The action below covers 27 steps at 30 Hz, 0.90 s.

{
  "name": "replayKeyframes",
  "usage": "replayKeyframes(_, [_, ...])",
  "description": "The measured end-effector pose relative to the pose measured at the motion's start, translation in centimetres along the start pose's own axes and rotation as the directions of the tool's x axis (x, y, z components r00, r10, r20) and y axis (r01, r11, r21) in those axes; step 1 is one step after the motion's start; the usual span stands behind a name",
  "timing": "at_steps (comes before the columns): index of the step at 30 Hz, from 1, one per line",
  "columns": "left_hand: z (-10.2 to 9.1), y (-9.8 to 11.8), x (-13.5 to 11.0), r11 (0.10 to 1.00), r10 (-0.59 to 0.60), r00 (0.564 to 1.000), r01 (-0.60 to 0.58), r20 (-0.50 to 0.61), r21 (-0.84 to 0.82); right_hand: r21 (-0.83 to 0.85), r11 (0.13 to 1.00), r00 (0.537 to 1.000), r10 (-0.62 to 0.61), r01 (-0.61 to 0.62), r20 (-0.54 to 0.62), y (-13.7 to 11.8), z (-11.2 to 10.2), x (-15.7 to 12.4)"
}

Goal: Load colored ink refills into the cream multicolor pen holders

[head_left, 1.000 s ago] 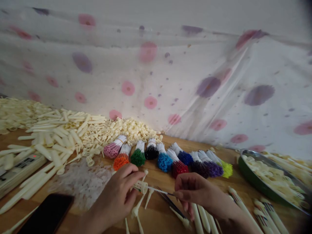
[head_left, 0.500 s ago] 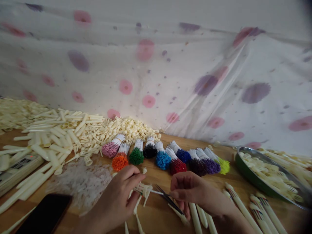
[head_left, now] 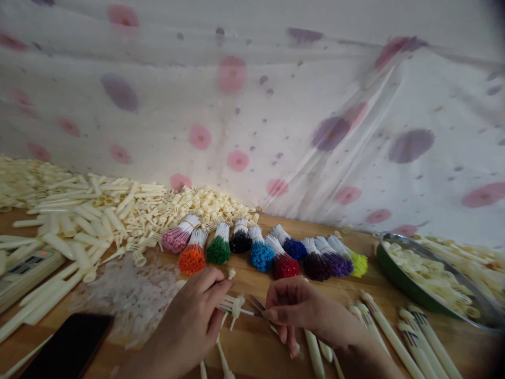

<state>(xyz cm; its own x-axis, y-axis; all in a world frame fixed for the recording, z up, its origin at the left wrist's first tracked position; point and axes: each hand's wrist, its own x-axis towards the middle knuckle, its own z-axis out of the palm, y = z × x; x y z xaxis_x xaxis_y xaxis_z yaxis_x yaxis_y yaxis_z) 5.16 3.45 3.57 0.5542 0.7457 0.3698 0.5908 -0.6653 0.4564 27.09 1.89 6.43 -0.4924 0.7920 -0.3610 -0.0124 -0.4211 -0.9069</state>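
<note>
My left hand [head_left: 193,313] is closed around a cream, slotted plastic pen part [head_left: 235,305], its open end facing right. Pinched in my right hand [head_left: 305,313] are several thin pen refills [head_left: 255,303], dark and white. The white tip of one refill [head_left: 246,312] reaches the part's open end; how deep it sits I cannot tell. Behind both hands stand rubber-banded bundles of coloured refills, among them orange [head_left: 192,259], light blue [head_left: 261,257] and red [head_left: 285,264]. Cream pen barrels [head_left: 314,352] lie under my right hand.
A heap of cream pen parts [head_left: 197,202] lies along the back left. Small clear pieces [head_left: 130,295] and a dark phone [head_left: 67,345] are left of my hands. At right are a green-sided bowl [head_left: 398,284] of cream parts and several multicolour pens [head_left: 426,342].
My right hand has come slightly left, nearer the pen part, and less of the white refill shows between them. The whole view has shifted a little.
</note>
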Motion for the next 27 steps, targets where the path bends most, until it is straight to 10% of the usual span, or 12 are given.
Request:
replayKeyframes(19, [0.0, 0.9, 0.4, 0.991, -0.067, 0.996, 0.073, 0.056, -0.110, 0.196, 0.956, 0.974, -0.203, 0.220, -0.104, 2.3, 2.8, 2.0])
replayKeyframes(27, [0.2, 0.3, 0.0, 0.979, -0.086, 0.996, 0.084, -0.006, -0.185, -0.171, 0.938, 0.919, -0.334, 0.302, -0.211, 1.3, 2.9, 0.5])
